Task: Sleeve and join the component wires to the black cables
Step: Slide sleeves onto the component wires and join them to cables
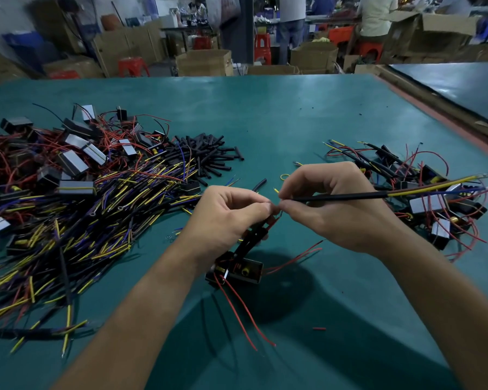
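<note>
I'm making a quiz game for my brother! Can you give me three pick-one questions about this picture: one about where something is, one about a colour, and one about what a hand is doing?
1. Where is the heap of short black sleeves?
A. On the table, left of the middle
B. Inside a cardboard box
C. On a red stool

2. What colour is the table?
A. White
B. Teal green
C. Orange

3. What is the right hand doing?
A. Lying flat
B. Pinching the black cable
C. Hanging empty

Answers:
1 A, the sleeves lie just behind the big wire pile on the left.
2 B, the whole top is teal.
3 B, its fingertips pinch the cable's end, next to the left hand, which pinches a component wire.
</note>
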Action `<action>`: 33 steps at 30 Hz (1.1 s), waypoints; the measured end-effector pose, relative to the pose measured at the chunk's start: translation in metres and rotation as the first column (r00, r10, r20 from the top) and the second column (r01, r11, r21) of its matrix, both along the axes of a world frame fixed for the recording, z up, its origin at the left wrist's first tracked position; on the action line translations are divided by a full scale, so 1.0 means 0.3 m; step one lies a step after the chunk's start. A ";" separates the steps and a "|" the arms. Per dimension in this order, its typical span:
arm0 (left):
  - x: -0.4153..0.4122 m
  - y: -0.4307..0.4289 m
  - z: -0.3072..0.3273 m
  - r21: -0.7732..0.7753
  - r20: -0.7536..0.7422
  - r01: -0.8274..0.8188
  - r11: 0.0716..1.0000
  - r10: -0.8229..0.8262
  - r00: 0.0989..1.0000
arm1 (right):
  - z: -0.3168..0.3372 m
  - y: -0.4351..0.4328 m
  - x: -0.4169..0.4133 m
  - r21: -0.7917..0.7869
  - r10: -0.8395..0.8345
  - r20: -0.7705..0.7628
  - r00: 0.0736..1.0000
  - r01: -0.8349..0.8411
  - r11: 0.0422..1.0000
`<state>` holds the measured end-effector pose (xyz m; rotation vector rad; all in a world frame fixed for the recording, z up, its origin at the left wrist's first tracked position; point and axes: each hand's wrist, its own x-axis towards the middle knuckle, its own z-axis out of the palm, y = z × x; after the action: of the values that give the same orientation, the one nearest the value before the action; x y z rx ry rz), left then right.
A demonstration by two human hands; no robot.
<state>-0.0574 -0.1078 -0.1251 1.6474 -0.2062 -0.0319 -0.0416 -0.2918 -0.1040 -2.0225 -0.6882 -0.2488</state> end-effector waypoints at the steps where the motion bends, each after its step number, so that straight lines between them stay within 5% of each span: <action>1: 0.000 0.002 0.001 0.010 -0.027 0.024 1.000 -0.024 0.999 | 0.002 0.001 -0.001 0.000 -0.002 -0.004 1.000 0.002 1.000; 9: 0.000 -0.012 -0.009 -0.005 0.008 -0.001 1.000 0.001 1.000 | 0.007 -0.003 0.000 0.035 0.008 -0.052 0.999 -0.006 0.999; 16: -0.002 -0.015 -0.028 0.296 0.383 -0.148 0.944 0.025 0.923 | 0.004 0.006 0.008 0.155 0.023 -0.283 0.959 0.022 0.988; 21: -0.005 -0.014 -0.021 0.360 0.601 -0.243 0.901 -0.024 0.799 | 0.009 0.008 0.007 0.196 0.033 -0.474 0.880 0.069 0.978; 33: -0.010 -0.013 -0.015 0.182 0.449 -0.149 0.972 0.053 0.892 | 0.016 -0.005 0.001 0.338 0.213 -0.626 0.750 0.014 0.941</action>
<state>-0.0605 -0.1117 -0.1295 1.8613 -0.4768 0.4202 -0.0412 -0.2933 -0.0990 -1.5852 -0.2729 0.3936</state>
